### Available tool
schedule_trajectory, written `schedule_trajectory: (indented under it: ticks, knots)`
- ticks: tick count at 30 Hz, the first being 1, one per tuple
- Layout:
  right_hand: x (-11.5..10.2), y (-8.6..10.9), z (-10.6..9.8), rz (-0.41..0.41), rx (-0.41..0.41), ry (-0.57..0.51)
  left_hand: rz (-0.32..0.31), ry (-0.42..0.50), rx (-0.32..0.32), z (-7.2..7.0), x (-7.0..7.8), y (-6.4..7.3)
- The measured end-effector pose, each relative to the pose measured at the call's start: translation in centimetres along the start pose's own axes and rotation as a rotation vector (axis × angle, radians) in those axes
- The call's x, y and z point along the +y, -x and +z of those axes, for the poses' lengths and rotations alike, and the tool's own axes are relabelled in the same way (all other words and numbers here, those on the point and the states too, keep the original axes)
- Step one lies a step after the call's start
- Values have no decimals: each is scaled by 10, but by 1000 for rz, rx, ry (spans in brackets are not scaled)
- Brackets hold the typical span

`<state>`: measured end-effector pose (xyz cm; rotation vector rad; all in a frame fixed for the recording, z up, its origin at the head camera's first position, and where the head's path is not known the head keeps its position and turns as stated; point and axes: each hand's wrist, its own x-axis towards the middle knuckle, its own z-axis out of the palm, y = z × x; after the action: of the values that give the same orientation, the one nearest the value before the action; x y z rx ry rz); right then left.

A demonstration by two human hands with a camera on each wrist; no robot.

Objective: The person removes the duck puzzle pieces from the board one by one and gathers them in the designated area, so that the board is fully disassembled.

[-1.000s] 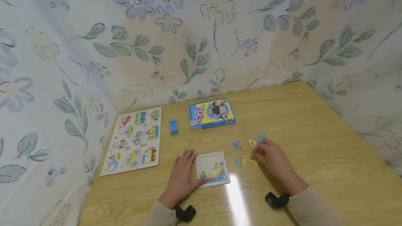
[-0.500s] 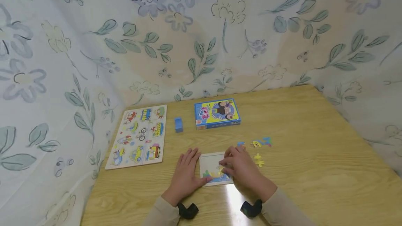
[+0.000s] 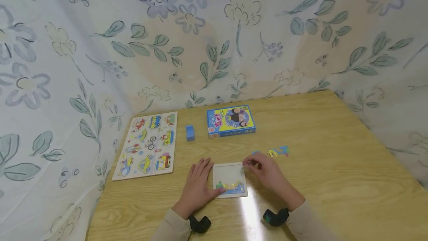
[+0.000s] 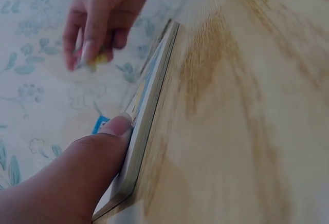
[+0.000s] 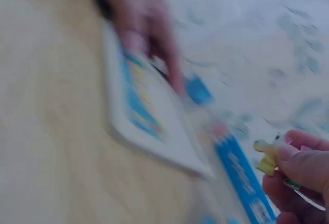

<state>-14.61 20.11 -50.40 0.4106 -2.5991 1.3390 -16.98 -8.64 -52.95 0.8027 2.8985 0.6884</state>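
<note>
Puzzle tray of pale wood [image 3: 229,174] braced by the left hand [image 3: 197,187], small yellow jigsaw piece [image 5: 266,165] pinched in the right hand [image 3: 265,171]

Nearest are two beige fabric sleeves [image 3: 172,228] and the curved black devices [image 3: 200,225] worn at the wrists. Ahead of them, the left hand lies along the tray's left side, its fingers straight and wrapped around nothing; only the thumb reaches over, pressing the near left part of the frame, presumably so that the square cannot slide on the light wood-grain desk [image 3: 317,140]. The tray lies flat, and green, yellow and blue fitted pieces [image 3: 230,186] line its near side, leaving the far part of the recess bare.

The right hand is raised just beside the tray's far right corner, apart from it. Its thumb and fingers grasp the yellow piece in a light pinch, a hold that likely makes it easy to turn. Green and pink bits also show there; whether they belong to a second piece, I cannot tell.

Beyond that hand, loose blue and yellow pieces [image 3: 272,153] lie on the desk, probably spread to suit its reach. Farther off, a pale board with vehicle pictures [image 3: 143,151], a small blue block [image 3: 190,133] and a blue-and-yellow printed box [image 3: 230,121] seem set back to give both hands room. White floral fabric [image 3: 214,32] hangs behind.
</note>
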Motion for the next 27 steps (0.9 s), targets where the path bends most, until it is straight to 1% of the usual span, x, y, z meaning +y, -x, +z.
schedule_trajectory:
  ticks: [1,2,4,5,7,8,9,12,15,17,21,24,27]
  knots:
    - [6,1,-11,5,41,18,-1,4,2,0,0,0]
    - [13,4,-23,27,77,47,-4,6,-1,1,1,0]
    - [26,13,-46,117,119,96,-7,13,-7,2,1,0]
    - [32,18,-55,166,125,125,-7,19,-10,2,1,0]
    - [41,29,-70,253,104,182,-4,30,-12,2,1,0]
    - [44,34,-75,280,88,197,-3,28,-12,2,1,0]
    - [46,37,-78,289,72,208,1,27,-7,2,1,0]
    - [49,42,-80,284,45,248,14,14,8,2,0,-1]
    - [48,42,-78,278,54,280,38,-4,17,1,-2,0]
    - [47,41,-76,293,53,312,56,-10,9,1,-3,0]
    - [46,38,-73,304,43,341,77,-2,-9,0,-4,2]
    - [42,37,-70,285,72,365,83,14,-17,0,-5,3]
    - [27,31,-63,234,125,356,102,13,-27,0,-6,3]
